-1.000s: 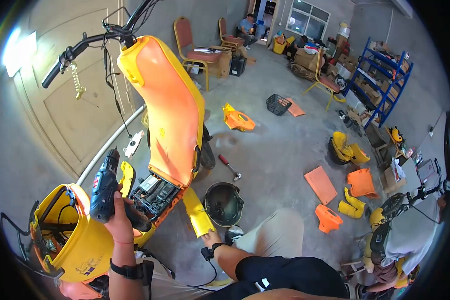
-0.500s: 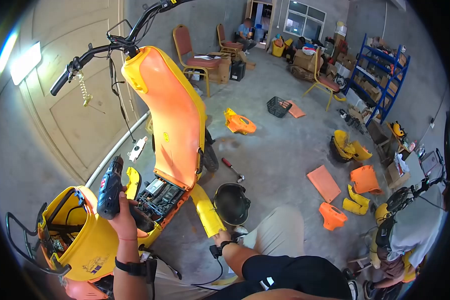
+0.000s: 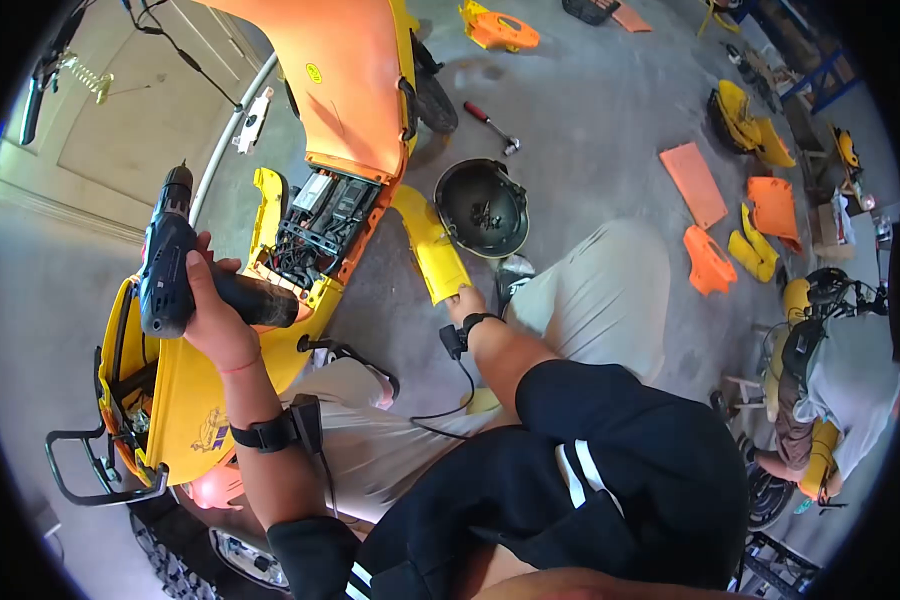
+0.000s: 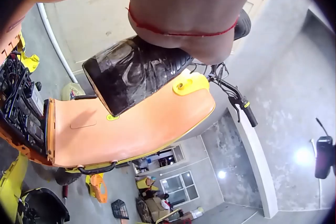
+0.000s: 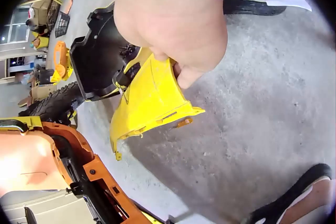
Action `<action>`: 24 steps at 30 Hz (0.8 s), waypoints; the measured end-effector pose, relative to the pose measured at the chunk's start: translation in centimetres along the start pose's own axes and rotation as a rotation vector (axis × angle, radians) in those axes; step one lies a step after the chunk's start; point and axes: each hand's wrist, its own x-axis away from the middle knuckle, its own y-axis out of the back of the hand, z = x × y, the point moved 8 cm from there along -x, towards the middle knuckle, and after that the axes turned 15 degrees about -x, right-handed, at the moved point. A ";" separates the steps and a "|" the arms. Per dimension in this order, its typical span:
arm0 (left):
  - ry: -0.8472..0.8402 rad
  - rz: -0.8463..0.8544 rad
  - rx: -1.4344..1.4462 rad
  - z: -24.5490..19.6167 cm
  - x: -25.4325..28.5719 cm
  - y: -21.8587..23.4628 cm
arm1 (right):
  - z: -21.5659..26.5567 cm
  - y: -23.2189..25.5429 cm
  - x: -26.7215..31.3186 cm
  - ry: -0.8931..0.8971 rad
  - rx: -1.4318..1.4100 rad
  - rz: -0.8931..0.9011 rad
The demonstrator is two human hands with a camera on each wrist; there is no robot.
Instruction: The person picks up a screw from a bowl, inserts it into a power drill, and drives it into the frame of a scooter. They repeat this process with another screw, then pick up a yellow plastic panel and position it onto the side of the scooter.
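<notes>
Black drill (image 3: 170, 265), yellow panel (image 3: 430, 243), orange scooter body (image 3: 345, 85), black helmet (image 3: 482, 208)

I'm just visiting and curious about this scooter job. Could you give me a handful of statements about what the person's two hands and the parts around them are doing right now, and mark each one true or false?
1. The left hand grips a black cordless drill. True.
2. The right hand holds a red-handled hammer. False: that hammer lies on the concrete floor, apart from both hands; the right hand holds the lower end of a long yellow plastic panel.
3. The black helmet lies open side up on the floor, beside the yellow panel. True.
4. The drill's tip is pressed into the yellow panel. False: the drill is held up, away from that panel.
5. Loose orange and yellow body panels lie scattered on the floor. True.
</notes>
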 end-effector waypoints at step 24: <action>0.076 0.048 -0.069 1.9 0.1 -1.8 | 5.4 3.8 2.9 -0.147 0.358 -0.172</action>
